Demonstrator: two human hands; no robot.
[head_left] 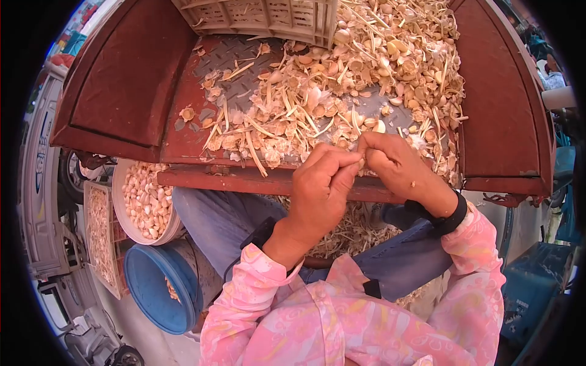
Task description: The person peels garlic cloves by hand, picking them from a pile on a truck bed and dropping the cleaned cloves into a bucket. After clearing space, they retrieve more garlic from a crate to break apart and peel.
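Note:
My left hand (323, 198) and my right hand (406, 171) meet over the front edge of the red metal cart bed (287, 183). Both are closed, thumbs and fingers pinched together tip to tip. A tiny pale bit shows between the fingertips, mostly hidden and too small to name. Just beyond them lies a wide heap of garlic cloves, dry skins and stalks (299, 116). A loose pale garlic clove (379, 126) rests right by my right hand's knuckles.
A cream plastic crate (262, 18) stands on the bed at the back. Below left are a white bucket of garlic cloves (146, 204), a blue-rimmed bucket (143, 287) with a few cloves, and a crate of garlic (99, 232). Stalks and skins litter the ground beneath my legs.

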